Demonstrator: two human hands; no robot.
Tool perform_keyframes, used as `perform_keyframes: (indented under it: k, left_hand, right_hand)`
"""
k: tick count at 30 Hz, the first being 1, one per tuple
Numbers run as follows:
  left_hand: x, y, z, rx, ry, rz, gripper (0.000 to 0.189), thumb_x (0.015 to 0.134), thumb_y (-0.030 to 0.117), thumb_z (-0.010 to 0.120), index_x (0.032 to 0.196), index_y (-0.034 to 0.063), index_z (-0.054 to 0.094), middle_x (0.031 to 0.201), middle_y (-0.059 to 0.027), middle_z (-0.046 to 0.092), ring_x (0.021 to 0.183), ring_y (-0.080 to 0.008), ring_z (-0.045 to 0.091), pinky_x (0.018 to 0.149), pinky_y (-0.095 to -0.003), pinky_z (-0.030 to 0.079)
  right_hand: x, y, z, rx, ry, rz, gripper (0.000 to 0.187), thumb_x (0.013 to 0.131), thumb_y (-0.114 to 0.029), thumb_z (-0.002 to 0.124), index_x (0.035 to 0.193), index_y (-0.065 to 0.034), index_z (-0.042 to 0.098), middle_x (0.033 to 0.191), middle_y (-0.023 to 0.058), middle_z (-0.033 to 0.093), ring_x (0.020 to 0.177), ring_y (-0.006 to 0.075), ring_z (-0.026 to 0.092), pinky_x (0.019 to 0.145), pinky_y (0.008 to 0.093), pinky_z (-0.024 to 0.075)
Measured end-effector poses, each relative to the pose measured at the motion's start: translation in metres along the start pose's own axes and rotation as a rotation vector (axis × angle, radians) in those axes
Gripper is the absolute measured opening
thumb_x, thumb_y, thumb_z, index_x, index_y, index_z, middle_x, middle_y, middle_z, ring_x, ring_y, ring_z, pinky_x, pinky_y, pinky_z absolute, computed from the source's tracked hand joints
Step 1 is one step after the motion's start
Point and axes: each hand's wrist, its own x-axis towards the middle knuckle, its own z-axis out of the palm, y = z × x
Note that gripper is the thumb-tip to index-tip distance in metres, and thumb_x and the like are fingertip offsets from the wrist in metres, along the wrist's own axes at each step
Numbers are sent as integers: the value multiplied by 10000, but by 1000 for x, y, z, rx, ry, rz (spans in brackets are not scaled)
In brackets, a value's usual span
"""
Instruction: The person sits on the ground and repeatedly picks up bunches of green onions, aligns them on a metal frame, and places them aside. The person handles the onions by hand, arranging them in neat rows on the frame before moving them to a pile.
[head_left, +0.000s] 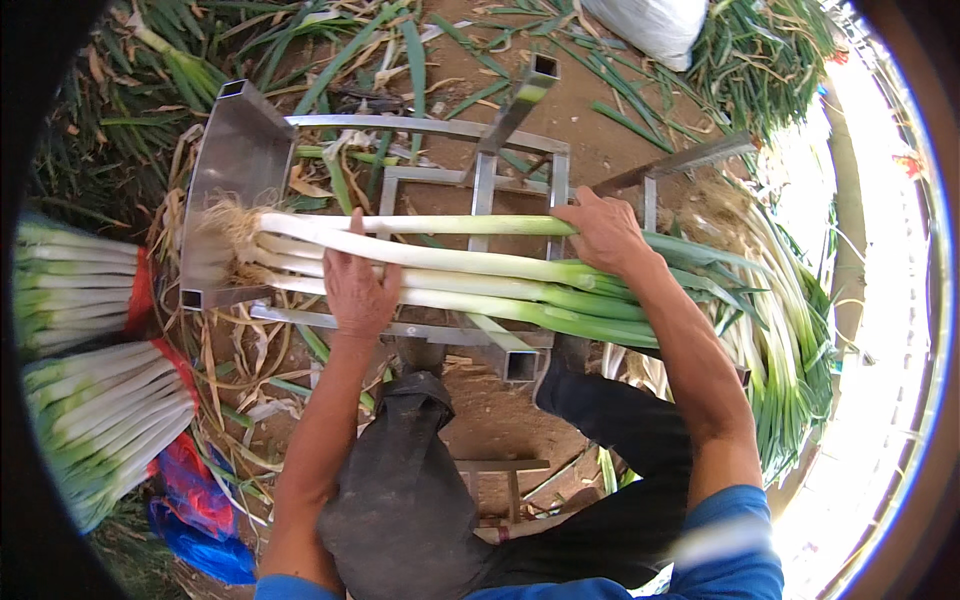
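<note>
Several long green onions (465, 262) lie side by side across a metal frame (484, 187), their roots against an upright metal plate (240, 142) at its left end. My left hand (361, 289) rests over the white stalks near the roots, fingers spread; whether it grips any is unclear. Around the green part of the farthest stalk, my right hand (604, 229) has its fingers closed. The leaves run to the right beneath my right forearm.
Bundles of green onions with red bands (112, 412) lie at the left, near red and blue plastic material (202, 517). A loose pile of green onions (780, 330) is at the right. Cut leaves litter the soil, and a white sack (652, 26) stands at the top.
</note>
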Motion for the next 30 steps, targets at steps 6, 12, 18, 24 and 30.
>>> perform_keyframes:
  k: [6, 12, 18, 24, 30]
  left_hand:
    - [7, 2, -3, -68, 24, 37, 898, 903, 207, 813, 1699, 96, 411, 1262, -230, 582, 1119, -447, 585, 1011, -565, 503]
    - [10, 3, -16, -17, 45, 142, 593, 887, 268, 791, 1389, -22, 666, 1237, -243, 559, 1217, -486, 539, 1138, -620, 429]
    - [18, -9, -8, 96, -263, 41, 714, 997, 393, 687, 1489, -99, 529, 1534, -343, 514, 1511, -531, 408, 1337, -633, 237]
    - [18, -6, -3, 135, -227, 83, 516, 1065, 419, 579, 1414, 56, 692, 1442, -250, 640, 1422, -488, 508, 1302, -613, 281]
    - [20, 3, -8, 118, -192, 116, 461, 1057, 381, 588, 1313, 19, 714, 1307, -216, 677, 1334, -435, 554, 1278, -603, 292]
  right_hand:
    - [-9, -5, 11, 18, 65, -79, 434, 912, -236, 772, 1338, -162, 737, 1149, 144, 668, 1056, 406, 675, 894, 541, 546]
    - [-5, -9, 15, 91, 121, -140, 423, 902, -325, 785, 1280, -137, 756, 1049, 145, 658, 999, 408, 689, 862, 543, 532]
    - [-13, -15, 13, 133, 5, -119, 362, 1026, -362, 691, 1296, -132, 759, 1093, 149, 670, 1052, 429, 692, 897, 541, 539]
    - [-49, -14, -10, 416, 350, -21, 287, 1076, -247, 621, 1172, -33, 786, 1105, 200, 753, 1030, 435, 724, 924, 505, 563]
    - [-94, 4, -25, 253, 6, 74, 341, 1041, -273, 675, 1252, -20, 760, 1240, 214, 750, 1155, 406, 724, 1015, 497, 546]
